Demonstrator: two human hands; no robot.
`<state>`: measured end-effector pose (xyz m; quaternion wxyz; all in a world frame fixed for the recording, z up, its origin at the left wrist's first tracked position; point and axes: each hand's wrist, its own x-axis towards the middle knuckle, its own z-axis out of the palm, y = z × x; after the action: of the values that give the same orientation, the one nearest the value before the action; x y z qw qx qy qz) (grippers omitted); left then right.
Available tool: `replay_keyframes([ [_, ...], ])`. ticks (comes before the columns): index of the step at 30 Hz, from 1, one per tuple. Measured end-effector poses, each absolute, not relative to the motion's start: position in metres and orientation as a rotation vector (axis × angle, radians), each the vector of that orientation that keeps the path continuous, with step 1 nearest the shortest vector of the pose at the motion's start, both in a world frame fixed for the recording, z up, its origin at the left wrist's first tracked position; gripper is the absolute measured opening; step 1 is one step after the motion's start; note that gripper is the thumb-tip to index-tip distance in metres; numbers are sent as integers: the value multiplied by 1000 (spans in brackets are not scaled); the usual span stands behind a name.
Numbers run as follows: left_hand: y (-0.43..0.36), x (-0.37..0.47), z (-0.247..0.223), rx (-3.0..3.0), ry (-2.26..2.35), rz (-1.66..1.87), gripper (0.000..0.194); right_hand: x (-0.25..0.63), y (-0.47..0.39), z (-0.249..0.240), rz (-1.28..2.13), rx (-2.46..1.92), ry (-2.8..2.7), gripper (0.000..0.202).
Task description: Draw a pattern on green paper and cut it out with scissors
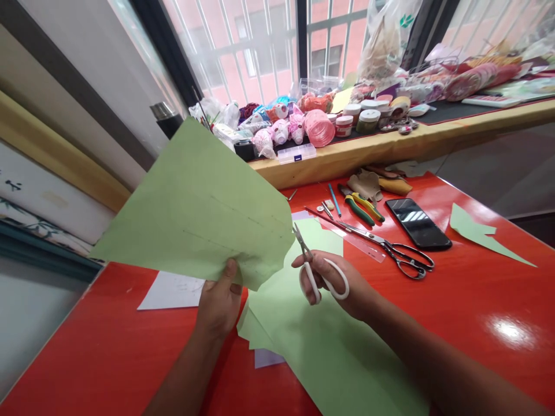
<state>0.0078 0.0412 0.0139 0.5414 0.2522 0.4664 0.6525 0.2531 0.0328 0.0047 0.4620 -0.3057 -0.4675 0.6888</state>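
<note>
A large sheet of green paper (195, 196) with faint pencil lines is held up, tilted, by my left hand (220, 303). Its thumb presses on the sheet's lower edge and the fingers go behind. My right hand (332, 283) grips white-handled scissors (307, 254), fingers through the loops. The scissor blades point up beside the sheet's curved right edge; whether they touch the paper I cannot tell. Below both hands, more green paper (338, 358) lies on the red table (472, 312).
Right of the scissors lie larger metal shears (381, 242), green-and-yellow pliers (362, 208), a black phone (418, 224) and a green paper offcut (485, 231). White paper (171, 290) is at left. The windowsill (368, 151) holds several jars (368, 121) and pink wrapped items.
</note>
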Motion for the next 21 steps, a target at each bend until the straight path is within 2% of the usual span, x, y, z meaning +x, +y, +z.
replay_keyframes([
  [6,42,11,11,598,1173,1538,51,253,32,4,1695,-726,-1152,55],
  [14,40,16,26,607,1332,1474,21,254,33,0,1704,-723,-1130,55],
  [21,38,21,37,663,1394,1493,26,253,32,0,1719,-746,-1135,54],
])
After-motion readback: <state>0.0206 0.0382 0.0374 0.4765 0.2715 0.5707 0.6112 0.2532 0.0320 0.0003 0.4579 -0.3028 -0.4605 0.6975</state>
